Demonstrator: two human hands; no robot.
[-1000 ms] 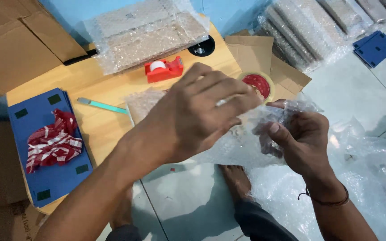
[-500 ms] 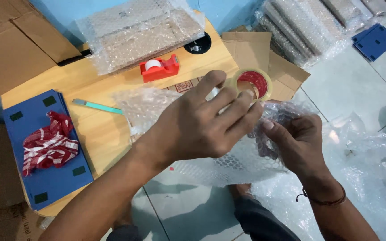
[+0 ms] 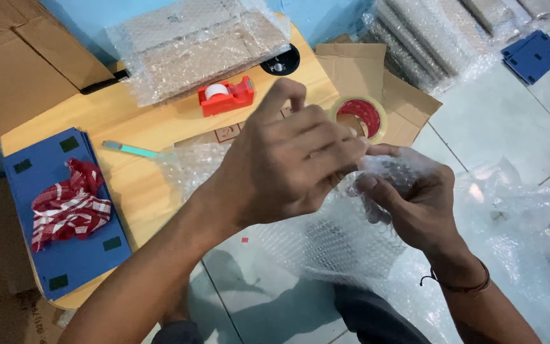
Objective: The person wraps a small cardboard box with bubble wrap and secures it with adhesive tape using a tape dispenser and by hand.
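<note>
A sheet of clear bubble wrap [image 3: 335,245] hangs between my two hands over the floor, wrapped round something I cannot make out. My left hand [image 3: 288,159] covers its top, fingers closed over the upper edge. My right hand [image 3: 415,200] grips the bunched right end, thumb pressed on the wrap. More of the sheet [image 3: 192,165] lies back on the low wooden table [image 3: 141,185] behind my left wrist.
On the table stand a red tape dispenser [image 3: 226,95], a roll of clear tape [image 3: 359,114], a teal cutter [image 3: 132,150], bubble-wrapped boards [image 3: 198,48] and blue boards [image 3: 65,255] with a red checked cloth [image 3: 68,204]. Cardboard [image 3: 20,57] lies left, loose bubble wrap [image 3: 523,223] right.
My hands have lifted the wrapped bundle up and slightly right. The left hand's fingers have shifted over the top of the wrap while the right hand keeps its hold.
</note>
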